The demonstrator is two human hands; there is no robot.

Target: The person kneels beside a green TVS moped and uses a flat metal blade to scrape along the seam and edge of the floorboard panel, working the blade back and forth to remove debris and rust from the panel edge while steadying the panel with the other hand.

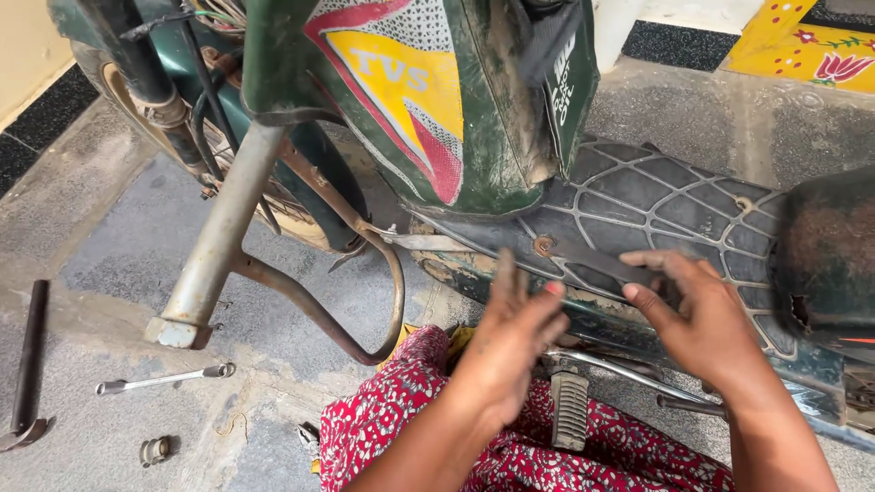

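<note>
A green moped (474, 100) fills the upper frame, its dusty side panel in yellow, red and green, with a bare steel frame tube (219, 237) running down to the grey stone floor (118, 228). Below the panel lies the black ribbed rubber floorboard mat (656, 205), crossed by a raised web pattern and pinned by a rusty bolt (544, 245). A ridged footpeg (570, 410) juts out under it, above the person's red patterned garment (419, 428).

Both hands are at the near edge of the mat. The right hand (702, 319) has its fingers curled on what looks like a flat dark strip (602, 264) lying along the mat's edge; the left hand (506, 342) is blurred, fingers extended and loose, touching or just beside the mat and gripping nothing that can be made out.

The step in hand looks like working the mat's edge at the bolt. The next move likely calls for a firm hold on the strip while the free hand steadies the rubber.

On the floor at left lie a long dark bar (27, 364), a slim spanner (164, 377) and a small metal fitting (155, 450).
</note>
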